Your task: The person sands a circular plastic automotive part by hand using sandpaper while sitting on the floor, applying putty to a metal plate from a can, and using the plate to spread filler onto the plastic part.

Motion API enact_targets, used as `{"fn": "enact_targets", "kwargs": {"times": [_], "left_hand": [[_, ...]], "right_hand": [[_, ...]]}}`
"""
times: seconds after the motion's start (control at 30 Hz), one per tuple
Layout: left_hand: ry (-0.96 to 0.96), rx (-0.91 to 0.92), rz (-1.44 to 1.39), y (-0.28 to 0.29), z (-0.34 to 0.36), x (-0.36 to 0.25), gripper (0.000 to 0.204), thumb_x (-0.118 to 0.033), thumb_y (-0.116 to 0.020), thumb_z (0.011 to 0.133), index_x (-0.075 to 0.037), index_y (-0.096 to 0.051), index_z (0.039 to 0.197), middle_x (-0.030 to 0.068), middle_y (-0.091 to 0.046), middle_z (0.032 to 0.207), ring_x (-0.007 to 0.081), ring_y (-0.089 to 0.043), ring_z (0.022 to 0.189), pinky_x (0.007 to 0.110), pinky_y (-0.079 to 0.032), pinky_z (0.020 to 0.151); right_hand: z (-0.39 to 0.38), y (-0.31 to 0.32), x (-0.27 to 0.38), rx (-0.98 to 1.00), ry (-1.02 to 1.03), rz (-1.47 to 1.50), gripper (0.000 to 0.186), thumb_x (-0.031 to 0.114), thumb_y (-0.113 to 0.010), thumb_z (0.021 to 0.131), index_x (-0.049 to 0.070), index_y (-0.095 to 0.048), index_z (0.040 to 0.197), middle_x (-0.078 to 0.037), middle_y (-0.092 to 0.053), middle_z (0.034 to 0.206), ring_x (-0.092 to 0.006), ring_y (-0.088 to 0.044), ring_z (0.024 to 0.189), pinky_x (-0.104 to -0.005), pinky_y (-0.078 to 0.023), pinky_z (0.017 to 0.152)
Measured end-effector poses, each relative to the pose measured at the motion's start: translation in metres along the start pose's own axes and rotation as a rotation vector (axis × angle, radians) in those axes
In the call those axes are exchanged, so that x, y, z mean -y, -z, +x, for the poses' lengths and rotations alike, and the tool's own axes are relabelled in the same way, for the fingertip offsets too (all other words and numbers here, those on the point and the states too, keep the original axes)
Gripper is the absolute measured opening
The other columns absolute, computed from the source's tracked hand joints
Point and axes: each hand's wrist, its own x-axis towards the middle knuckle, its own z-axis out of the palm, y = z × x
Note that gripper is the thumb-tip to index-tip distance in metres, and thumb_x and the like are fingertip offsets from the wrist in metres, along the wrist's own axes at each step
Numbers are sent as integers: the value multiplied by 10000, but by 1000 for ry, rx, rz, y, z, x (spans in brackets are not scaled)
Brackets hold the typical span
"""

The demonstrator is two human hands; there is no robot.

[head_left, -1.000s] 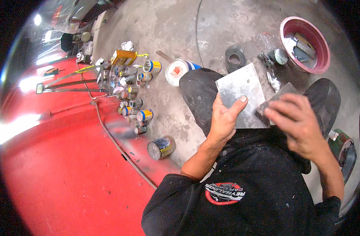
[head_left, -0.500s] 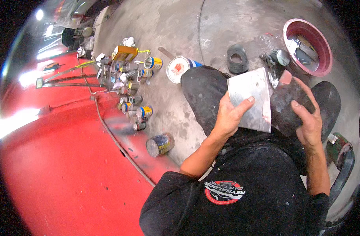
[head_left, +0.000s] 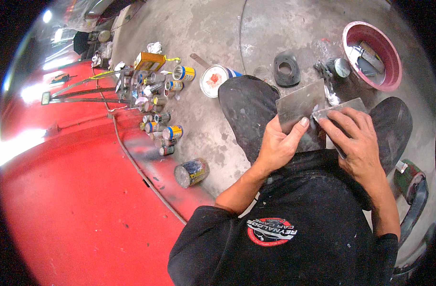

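Note:
My left hand [head_left: 277, 148] grips a flat, thin grey spreader plate [head_left: 299, 106] above my lap, thumb on its face. My right hand [head_left: 355, 140] is closed over a second spreader plate [head_left: 353, 105], its back upward and fingers bent over the top edge. One corner of this second plate meets or overlaps the right side of the first; exact contact is hard to tell. The right hand hides much of its plate. Beyond my left knee lies a large tin [head_left: 214, 82] with a red smear on its whitish end.
At left stretches a red car panel [head_left: 75, 205] with a cable along it. Several small cans [head_left: 172, 132] cluster beside it, near a paint-stained can [head_left: 191, 172]. A pink basin [head_left: 395, 57] holding flat pieces stands far right. A black ring-shaped part [head_left: 287, 78] lies on the floor.
My right hand has turned over, bringing its plate leftward against the left plate. The left plate has tilted and looks darker. The pink lump on the right plate's corner no longer shows.

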Motion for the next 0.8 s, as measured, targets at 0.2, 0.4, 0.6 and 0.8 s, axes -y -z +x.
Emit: {"fn": "enact_targets", "kwargs": {"times": [0.2, 0.4, 0.6, 0.8], "left_hand": [[-43, -125, -14, 2, -1, 6, 197, -111, -583, 940, 15, -604, 1090, 40, -661, 980, 94, -581, 877, 257, -476, 775], [-132, -212, 29, 9, 6, 6, 226, -112, -601, 931, 9, -582, 1121, 48, -652, 1016, 99, -582, 897, 254, -477, 780], [-56, -243, -505, 26, 25, -11, 242, -122, -536, 972, -42, -547, 1199, 59, -628, 1108, 150, -609, 967, 327, -506, 849], [260, -62, -668, 5, 15, 9, 496, -59, -672, 850, -40, -449, 1292, 89, -594, 1162, 212, -599, 1042, 374, -493, 913]], "right_hand": [[-8, -13, -2, 74, 54, 111, 553, 40, -653, 590, 137, -632, 1134, -44, -605, 1123, -288, -537, 1057, -422, -411, 901], [-14, -2, -6, 222, 68, 120, 509, 39, -643, 608, 121, -644, 1110, -46, -623, 1093, -275, -544, 1051, -406, -395, 922], [-15, 21, -19, 172, -85, 182, 483, 33, -622, 663, 113, -642, 1139, -81, -612, 1157, -299, -548, 1085, -412, -405, 939], [-20, 8, 34, -77, 384, 336, 299, 194, -640, 750, 143, -610, 1043, -87, -564, 1209, -387, -521, 1121, -644, -439, 913]]}}
